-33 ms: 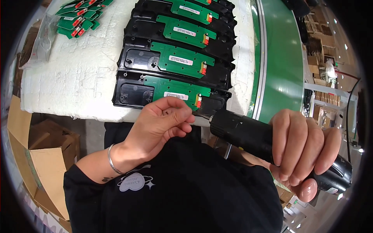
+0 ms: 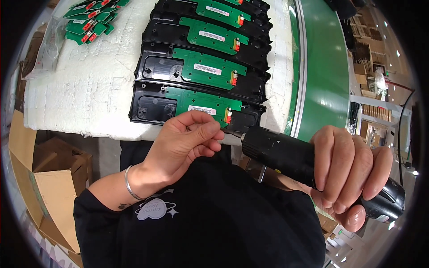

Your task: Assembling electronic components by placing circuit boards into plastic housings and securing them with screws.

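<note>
My right hand is wrapped round a black electric screwdriver, which lies nearly level with its bit pointing left. At the bit's tip, the thumb and fingers of my left hand are pinched together; whatever sits between them is hidden or too small to name. Just beyond the left fingertips lies the nearest black plastic housing. A green circuit board with a white label and a red-and-yellow connector rests in it. My left fingers cover part of that board's near edge.
More black housings with green boards run away from me in a row on white foam. Loose boards are heaped at the far left beside a clear plastic bag. A green belt passes on the right; a cardboard box stands lower left.
</note>
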Demonstrator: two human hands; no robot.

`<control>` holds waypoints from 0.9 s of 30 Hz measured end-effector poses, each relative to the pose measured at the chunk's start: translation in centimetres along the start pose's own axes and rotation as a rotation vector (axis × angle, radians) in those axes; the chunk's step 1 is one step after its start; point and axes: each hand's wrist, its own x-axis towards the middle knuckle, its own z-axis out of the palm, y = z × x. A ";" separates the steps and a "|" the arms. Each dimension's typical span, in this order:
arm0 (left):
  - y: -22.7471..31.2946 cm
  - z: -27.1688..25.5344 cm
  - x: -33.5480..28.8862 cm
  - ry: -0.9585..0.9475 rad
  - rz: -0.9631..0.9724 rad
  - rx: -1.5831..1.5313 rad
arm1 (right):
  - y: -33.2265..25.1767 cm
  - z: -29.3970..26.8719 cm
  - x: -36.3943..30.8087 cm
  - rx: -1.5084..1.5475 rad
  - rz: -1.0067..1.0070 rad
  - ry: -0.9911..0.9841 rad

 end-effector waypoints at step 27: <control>-1.0 0.4 -1.1 -0.063 -0.158 0.088 | 5.6 -0.7 0.2 -0.169 0.058 0.334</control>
